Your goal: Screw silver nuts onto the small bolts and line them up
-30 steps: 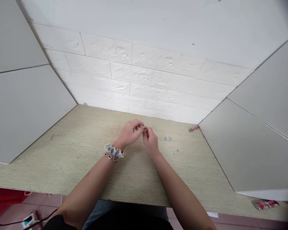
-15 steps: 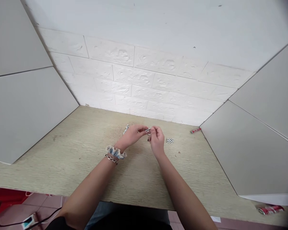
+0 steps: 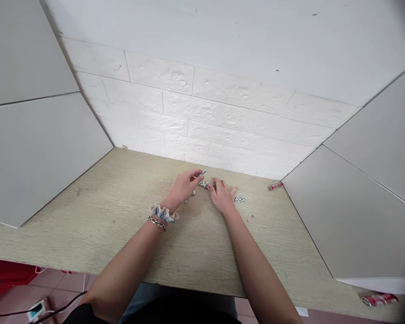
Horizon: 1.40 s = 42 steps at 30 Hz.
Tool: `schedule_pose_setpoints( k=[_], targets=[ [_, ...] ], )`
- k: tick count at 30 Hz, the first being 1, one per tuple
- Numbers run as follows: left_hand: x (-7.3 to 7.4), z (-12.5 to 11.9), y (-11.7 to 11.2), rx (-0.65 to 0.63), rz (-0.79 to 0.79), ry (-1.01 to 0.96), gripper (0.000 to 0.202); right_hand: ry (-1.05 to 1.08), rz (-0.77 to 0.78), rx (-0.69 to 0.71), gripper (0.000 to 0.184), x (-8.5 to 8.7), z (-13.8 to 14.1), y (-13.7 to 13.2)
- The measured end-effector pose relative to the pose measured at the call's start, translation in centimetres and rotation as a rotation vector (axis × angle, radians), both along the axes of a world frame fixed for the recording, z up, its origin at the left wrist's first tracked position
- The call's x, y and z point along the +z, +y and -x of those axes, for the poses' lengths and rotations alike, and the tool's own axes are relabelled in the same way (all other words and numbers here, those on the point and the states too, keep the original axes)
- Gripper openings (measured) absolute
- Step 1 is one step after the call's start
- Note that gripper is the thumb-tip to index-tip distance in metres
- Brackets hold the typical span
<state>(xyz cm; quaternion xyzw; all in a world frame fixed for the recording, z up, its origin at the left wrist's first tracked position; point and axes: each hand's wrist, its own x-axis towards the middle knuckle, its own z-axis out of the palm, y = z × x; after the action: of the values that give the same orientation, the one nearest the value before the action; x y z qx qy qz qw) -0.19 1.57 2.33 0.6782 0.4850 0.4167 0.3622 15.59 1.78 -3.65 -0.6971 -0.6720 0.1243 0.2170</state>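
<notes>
Nearest to the camera, the left wrist wore a blue and white fabric scrunchie [image 3: 163,213] and a metal chain bracelet [image 3: 157,223]. Past them, the left hand [image 3: 184,186] was closed in a pinch and held a small metal bolt [image 3: 203,173] between thumb and finger, with its end pointing up. I could not tell if a nut was already on this bolt.

Just below the grip, a few small metal nuts [image 3: 205,185] lay on the light wood-grain table [image 3: 87,234], and two more small pieces [image 3: 189,197] lay under the left hand. The right hand [image 3: 222,195] was open, with the fingers spread, and it rested beside those nuts, holding nothing that I could see.

Further right of the grip, a tight group of nuts [image 3: 239,200] lay apart, and neither hand touched it. So some pieces were separated, and this group was not. Farther right was a small red tube [image 3: 276,186], and behind all stood a white brick-pattern wall [image 3: 189,112].
</notes>
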Motion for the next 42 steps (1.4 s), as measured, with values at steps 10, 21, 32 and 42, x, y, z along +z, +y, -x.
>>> schedule_pose_setpoints(
  k=[10, 21, 32, 42],
  targets=[
    [0.1, 0.0, -0.1, -0.022, -0.030, 0.059, 0.028, 0.059, -0.047, -0.223, 0.052, 1.0, -1.7, -0.7],
    [-0.4, -0.2, 0.1, 0.003, -0.060, 0.104, 0.029, -0.101, 0.082, 0.044, 0.026, 2.6, -2.4, -1.7],
    [-0.9, -0.6, 0.2, 0.096, -0.100, 0.143, 0.022, -0.149, 0.028, 0.161, 0.019, 0.8, -1.5, -2.8],
    [-1.1, -0.9, 0.1, 0.037, -0.038, 0.156, 0.026, 0.036, -0.102, 0.136, 0.011, -0.1, -1.5, -2.2]
  ],
)
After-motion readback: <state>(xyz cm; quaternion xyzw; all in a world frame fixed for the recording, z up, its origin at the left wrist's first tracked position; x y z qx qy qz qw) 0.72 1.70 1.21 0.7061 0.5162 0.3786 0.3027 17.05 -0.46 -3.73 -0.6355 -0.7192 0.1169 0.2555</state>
